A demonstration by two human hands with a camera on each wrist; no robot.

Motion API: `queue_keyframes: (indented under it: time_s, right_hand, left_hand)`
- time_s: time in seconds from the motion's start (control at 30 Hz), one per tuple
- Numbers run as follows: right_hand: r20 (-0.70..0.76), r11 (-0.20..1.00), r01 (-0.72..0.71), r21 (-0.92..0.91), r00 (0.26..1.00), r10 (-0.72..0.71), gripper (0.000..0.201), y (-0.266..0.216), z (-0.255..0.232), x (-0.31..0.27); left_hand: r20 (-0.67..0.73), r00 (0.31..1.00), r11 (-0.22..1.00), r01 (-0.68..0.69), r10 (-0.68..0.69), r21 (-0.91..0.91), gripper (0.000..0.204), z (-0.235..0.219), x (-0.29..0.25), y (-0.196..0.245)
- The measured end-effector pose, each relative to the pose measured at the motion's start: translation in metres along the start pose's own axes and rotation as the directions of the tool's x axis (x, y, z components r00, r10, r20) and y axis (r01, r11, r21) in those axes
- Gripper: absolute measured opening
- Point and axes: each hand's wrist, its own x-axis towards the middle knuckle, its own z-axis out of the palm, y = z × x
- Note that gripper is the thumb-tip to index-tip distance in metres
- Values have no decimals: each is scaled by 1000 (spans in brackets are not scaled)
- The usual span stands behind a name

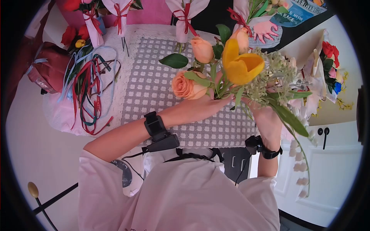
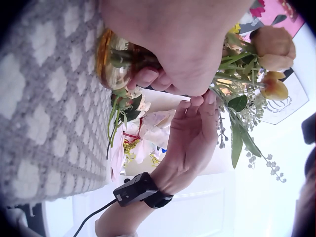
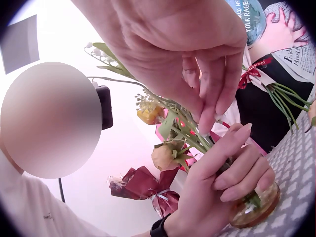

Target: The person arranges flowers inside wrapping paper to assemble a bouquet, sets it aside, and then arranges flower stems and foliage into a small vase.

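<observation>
An amber glass vase (image 2: 109,61) stands on the checked cloth, and my left hand (image 2: 177,39) is curled round its neck and the stems. Above it, the fingertips of my right hand (image 3: 182,44) pinch thin stems close to my left thumb. The bunch spreads over both hands in the head view: a peach rose (image 1: 184,85), an orange-yellow tulip (image 1: 243,65), pale green sprigs (image 1: 279,69) and a drooping stem of white bell flowers (image 1: 300,167). Flowers and leaves partly cover my left hand (image 1: 208,106) and right hand (image 1: 266,119) there.
Red and blue ribbons (image 1: 90,88) lie at the left of the cloth (image 1: 146,77), beside a dark red wrapped bunch (image 1: 50,67). Wrapped bouquets with red bows (image 1: 185,19) line the far edge. More wrapped flowers (image 1: 318,73) are at the right.
</observation>
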Motion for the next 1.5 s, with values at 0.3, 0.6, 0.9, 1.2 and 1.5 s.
queue_keyframes:
  time_s: [0.3, 0.6, 0.9, 1.2, 1.5]
  right_hand:
    - [158, 999, 36, 26, 987, -40, 24, -4, -4, -1]
    - [45, 795, -74, 602, 997, 58, 28, -12, 0, 5]
    - [58, 600, 133, 789, 956, -288, 30, -20, -5, 9]
    - [-312, 496, 277, 823, 950, -12, 22, -37, -15, -2]
    - [-396, 396, 336, 855, 915, 79, 25, -26, -24, 14]
  left_hand:
    - [43, 998, 998, 39, -41, 44, 43, 5, 3, 8]
    - [74, 993, 992, 82, -89, 98, 60, 3, 10, 16]
    - [-112, 994, 999, 12, -17, -48, 35, 7, 17, 4]
    - [-38, 999, 994, 26, -22, 109, 37, 4, 18, -8]
    - [3, 998, 991, 58, -59, 123, 45, 4, 16, 4]
